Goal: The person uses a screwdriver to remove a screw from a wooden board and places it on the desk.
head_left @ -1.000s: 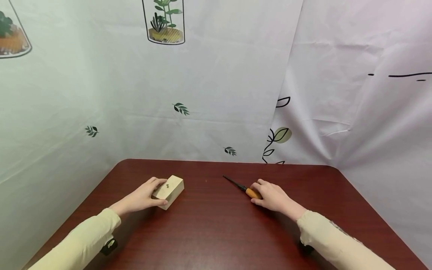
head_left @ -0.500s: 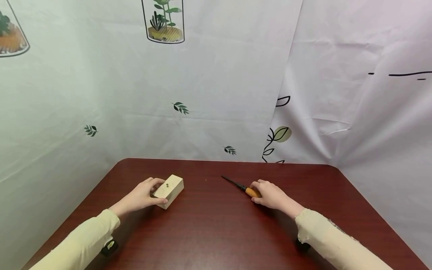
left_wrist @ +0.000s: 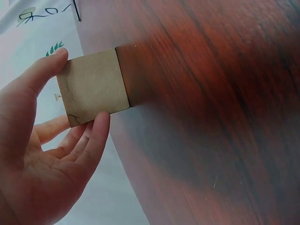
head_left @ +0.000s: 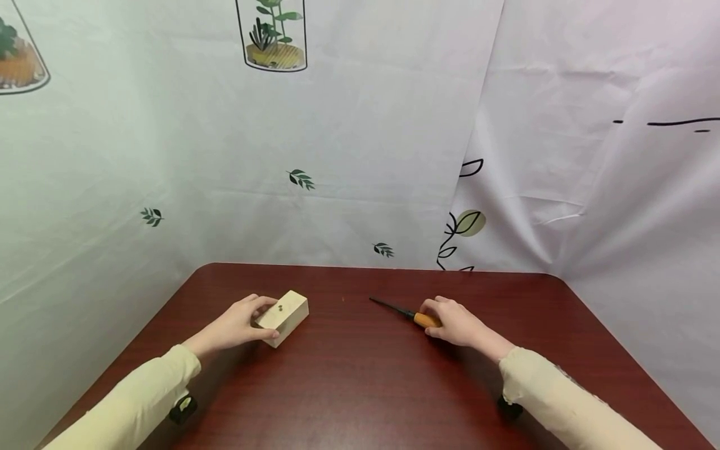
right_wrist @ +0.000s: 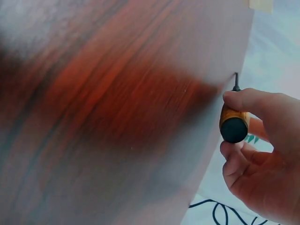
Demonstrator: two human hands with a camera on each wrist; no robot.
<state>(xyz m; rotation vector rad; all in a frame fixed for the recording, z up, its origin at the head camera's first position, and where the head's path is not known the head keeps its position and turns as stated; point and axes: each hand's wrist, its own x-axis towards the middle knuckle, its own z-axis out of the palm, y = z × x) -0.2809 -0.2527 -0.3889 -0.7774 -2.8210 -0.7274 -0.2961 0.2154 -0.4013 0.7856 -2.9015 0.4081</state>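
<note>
On the left of the table, my left hand (head_left: 236, 323) grips a pale wooden block (head_left: 289, 312) by its near end, thumb on one side and fingers on the other. Two small dark spots show on the block's top in the head view. The left wrist view faces the block's square end (left_wrist: 93, 86), and a small screw-like bit (left_wrist: 58, 97) juts from its top. Over on the right, my right hand (head_left: 452, 322) holds a screwdriver (head_left: 426, 320) by its orange handle, the thin dark shaft pointing far left. Its black butt (right_wrist: 234, 130) faces the right wrist camera, between thumb and fingers.
A dark red wood-grain table (head_left: 349, 387) with rounded far corners lies under both hands. White printed cloth (head_left: 360, 125) hangs behind it and along both sides. Block and screwdriver are apart, with bare tabletop between them.
My right hand has shifted slightly right with the screwdriver, whose shaft now lies a little flatter in the head view. My left hand and the block have hardly moved.
</note>
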